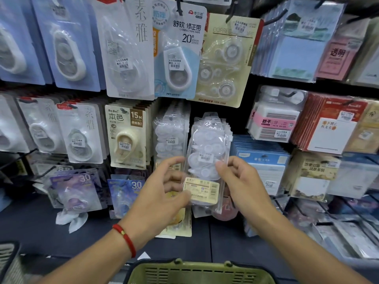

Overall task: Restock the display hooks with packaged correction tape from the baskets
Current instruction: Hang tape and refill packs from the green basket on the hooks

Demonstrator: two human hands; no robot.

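A clear zip bag of white correction tapes (207, 160) with a cream label hangs at the front of a stack on a display hook, centre of the view. My left hand (164, 193) holds the bag's lower left, thumb on the cream label. My right hand (240, 179) pinches its right edge between thumb and fingers. A second stack of the same clear bags (171, 136) hangs just to the left. A green basket (201, 271) sits at the bottom edge, below my wrists; its contents are hidden.
Carded correction tapes (178, 52) fill the hooks above and to the left. Sticky-note packs (272, 124) and notepads hang at the right. A grey basket corner (8, 263) shows bottom left. A dark shelf ledge (41, 232) runs below the hooks.
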